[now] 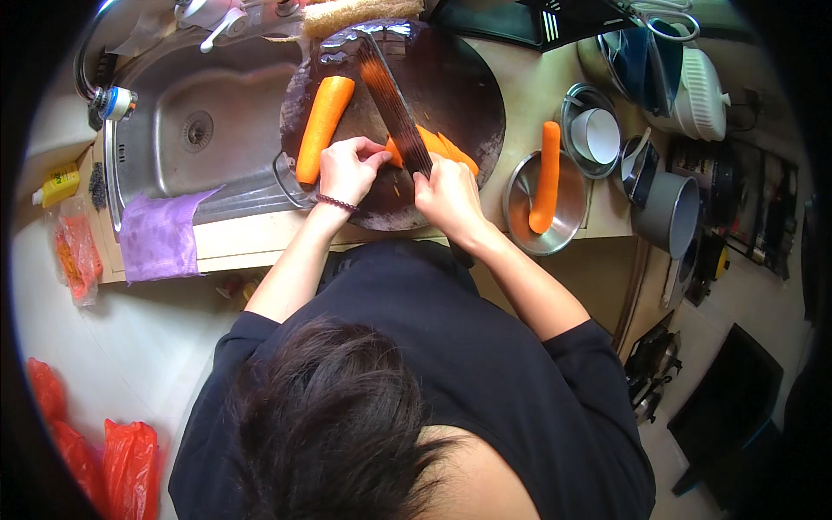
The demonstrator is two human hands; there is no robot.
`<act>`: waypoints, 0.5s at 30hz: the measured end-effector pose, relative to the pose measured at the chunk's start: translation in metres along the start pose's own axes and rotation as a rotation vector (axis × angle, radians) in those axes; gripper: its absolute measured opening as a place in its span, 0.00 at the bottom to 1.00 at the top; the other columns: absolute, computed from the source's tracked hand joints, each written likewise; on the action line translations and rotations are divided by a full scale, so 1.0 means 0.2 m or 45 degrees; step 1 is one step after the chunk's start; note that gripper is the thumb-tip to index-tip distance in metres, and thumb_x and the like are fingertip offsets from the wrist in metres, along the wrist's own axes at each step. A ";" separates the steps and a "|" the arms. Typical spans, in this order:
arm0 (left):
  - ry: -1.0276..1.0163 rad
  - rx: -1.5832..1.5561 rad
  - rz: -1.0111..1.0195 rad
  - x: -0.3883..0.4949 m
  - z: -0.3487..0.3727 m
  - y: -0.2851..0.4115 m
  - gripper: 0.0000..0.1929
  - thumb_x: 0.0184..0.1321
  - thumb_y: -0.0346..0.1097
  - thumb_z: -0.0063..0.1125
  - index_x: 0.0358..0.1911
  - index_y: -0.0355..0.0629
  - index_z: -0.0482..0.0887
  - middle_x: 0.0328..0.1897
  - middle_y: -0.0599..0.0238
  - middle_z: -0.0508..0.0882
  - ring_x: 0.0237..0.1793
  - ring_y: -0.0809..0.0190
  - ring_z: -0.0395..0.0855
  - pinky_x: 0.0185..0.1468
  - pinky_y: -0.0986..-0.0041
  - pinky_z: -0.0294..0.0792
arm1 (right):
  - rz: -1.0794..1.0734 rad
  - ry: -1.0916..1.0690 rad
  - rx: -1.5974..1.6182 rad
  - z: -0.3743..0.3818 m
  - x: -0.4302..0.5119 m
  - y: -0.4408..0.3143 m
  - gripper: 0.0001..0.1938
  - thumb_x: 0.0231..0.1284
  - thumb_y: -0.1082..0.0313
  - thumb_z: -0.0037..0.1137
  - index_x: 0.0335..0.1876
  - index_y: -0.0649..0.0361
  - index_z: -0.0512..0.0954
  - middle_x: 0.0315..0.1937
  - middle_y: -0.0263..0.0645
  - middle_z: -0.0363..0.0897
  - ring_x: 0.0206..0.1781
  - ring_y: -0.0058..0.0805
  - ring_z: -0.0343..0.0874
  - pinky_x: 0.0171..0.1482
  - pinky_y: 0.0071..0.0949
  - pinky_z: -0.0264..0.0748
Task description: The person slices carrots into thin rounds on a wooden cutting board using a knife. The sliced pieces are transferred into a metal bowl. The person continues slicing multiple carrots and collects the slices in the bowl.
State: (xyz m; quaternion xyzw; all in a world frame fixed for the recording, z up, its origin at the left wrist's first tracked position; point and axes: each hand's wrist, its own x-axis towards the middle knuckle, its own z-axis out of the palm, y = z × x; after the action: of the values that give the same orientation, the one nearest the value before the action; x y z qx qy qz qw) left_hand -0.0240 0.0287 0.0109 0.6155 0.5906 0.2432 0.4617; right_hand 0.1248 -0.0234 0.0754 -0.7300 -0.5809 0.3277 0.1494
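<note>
My right hand [450,195] is closed around the handle end of a knife [398,104] with a long, dark, broad blade. The blade stands on edge over a round dark chopping board [465,84], pointing away from me. At the blade's left side, my left hand [351,169] pinches a small carrot end [394,153] between thumb and fingers. Several overlapping carrot slices [448,146] lie on the right of the blade, partly hidden by my right hand. A thick peeled carrot piece [325,127] lies at the board's left, just beyond my left hand.
On the left is a steel sink [224,123] with a purple cloth [162,234] over its front edge. To the right, a steel bowl [520,201] holds a peeled carrot [547,175]. Behind it stand a white bowl [595,136] and a grey pot [669,211]. A loofah [361,12] lies behind the board.
</note>
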 end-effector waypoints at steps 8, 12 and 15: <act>0.021 0.002 0.036 -0.01 0.00 -0.01 0.07 0.48 0.32 0.67 0.29 0.38 0.87 0.25 0.56 0.86 0.27 0.60 0.86 0.35 0.73 0.75 | 0.035 0.004 0.011 0.01 -0.03 0.00 0.10 0.51 0.72 0.53 0.38 0.69 0.76 0.27 0.57 0.79 0.35 0.56 0.80 0.41 0.49 0.75; 0.011 0.022 0.048 0.00 0.00 0.00 0.07 0.48 0.32 0.67 0.28 0.38 0.87 0.24 0.56 0.85 0.26 0.60 0.85 0.34 0.72 0.75 | 0.070 -0.055 0.042 0.02 -0.04 0.01 0.11 0.51 0.73 0.53 0.40 0.70 0.75 0.29 0.58 0.79 0.37 0.56 0.80 0.43 0.48 0.76; -0.002 0.052 0.058 0.00 0.00 0.01 0.06 0.48 0.32 0.67 0.28 0.38 0.87 0.24 0.55 0.85 0.26 0.59 0.85 0.34 0.72 0.75 | 0.077 -0.085 0.039 0.01 -0.05 0.02 0.12 0.51 0.73 0.53 0.41 0.70 0.75 0.29 0.58 0.79 0.37 0.57 0.79 0.43 0.48 0.76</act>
State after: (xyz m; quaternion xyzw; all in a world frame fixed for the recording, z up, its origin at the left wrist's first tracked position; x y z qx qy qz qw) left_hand -0.0237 0.0290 0.0124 0.6382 0.5810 0.2412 0.4438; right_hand 0.1256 -0.0344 0.0734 -0.7336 -0.5581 0.3650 0.1310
